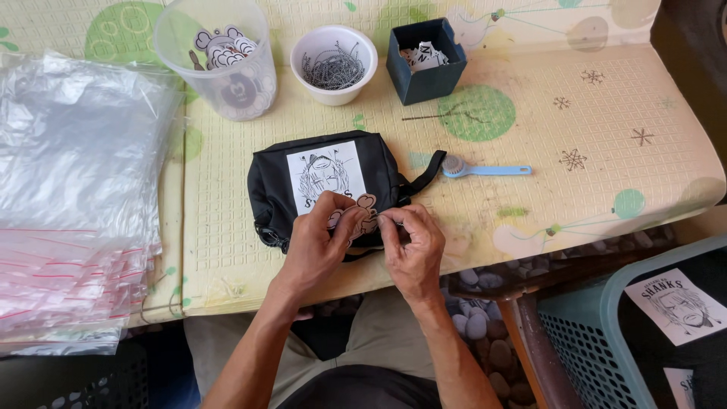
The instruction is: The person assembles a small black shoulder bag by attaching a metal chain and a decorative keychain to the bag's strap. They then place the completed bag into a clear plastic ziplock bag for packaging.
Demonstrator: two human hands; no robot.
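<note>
Both hands (371, 242) pinching charm (362, 216) on pouch (326, 185), near table edge (530, 254)

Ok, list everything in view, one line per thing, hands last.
pouch: one, black with a white printed label, table centre
charm: one, flat cartoon cut-out, at the pouch's front edge
clear cup: one, holding more charms, back left
white bowl: one, holding small metal chains, back centre
box: one, dark blue, back
tool: one, light blue handle, right of pouch
plastic bags: a stack, clear, left
basket: one, teal, lower right
left hand: holding the charm
right hand: pinching at the charm
</note>
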